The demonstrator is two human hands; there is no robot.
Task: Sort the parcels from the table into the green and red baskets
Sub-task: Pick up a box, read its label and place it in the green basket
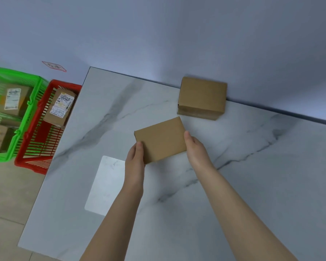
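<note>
A plain brown cardboard parcel (161, 139) is held between both hands over the middle of the marble table (252, 185). My left hand (135, 160) grips its near left corner, thumb on top. My right hand (195, 147) grips its right edge, thumb along the side. A second, thicker brown parcel (201, 97) lies against the wall at the table's far edge. On the floor to the left stand the red basket (36, 147), holding one labelled parcel (60, 107), and the green basket (15, 132), holding two labelled parcels (12, 99).
The wall runs along the table's far side. A bright patch of light (105, 185) lies on the tabletop near my left forearm. Tiled floor (8, 204) shows left of the table, and a red-edged sign (54, 66) hangs on the wall above the baskets.
</note>
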